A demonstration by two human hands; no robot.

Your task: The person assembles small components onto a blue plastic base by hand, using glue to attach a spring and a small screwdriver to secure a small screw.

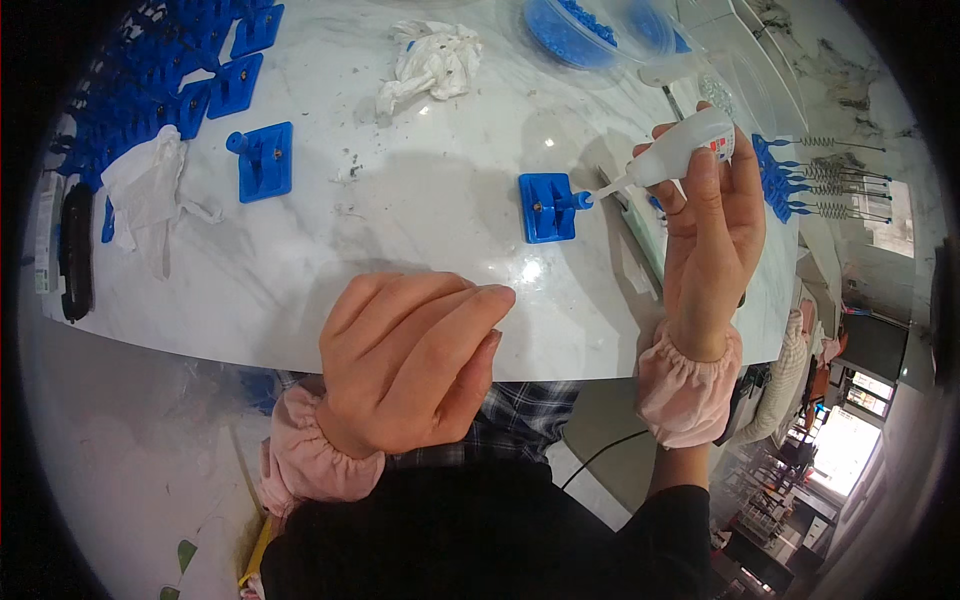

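the right hand [712, 235] grips a small white bottle [688, 148] – fingers wrapped round its body, thumb along the near side – tilted so its thin nozzle points left and down. the nozzle tip touches, or all but touches, the peg on a blue square part [548, 207] lying flat on the white marble table [400, 250]. that part sits just left of the right hand, at the nozzle's end.

the left hand [410, 360] rests at the table's near edge, fingers pressed together and curled, holding nothing – well apart from the part, nearer the person and to its left.

farther left of the part lies another blue part [265, 160], with a row of more blue parts [190, 80] beyond it. a crumpled tissue [432, 62] lies beyond the part, a second tissue [150, 185] far to its left. blue pieces with springs [825, 185] lie right of the bottle.
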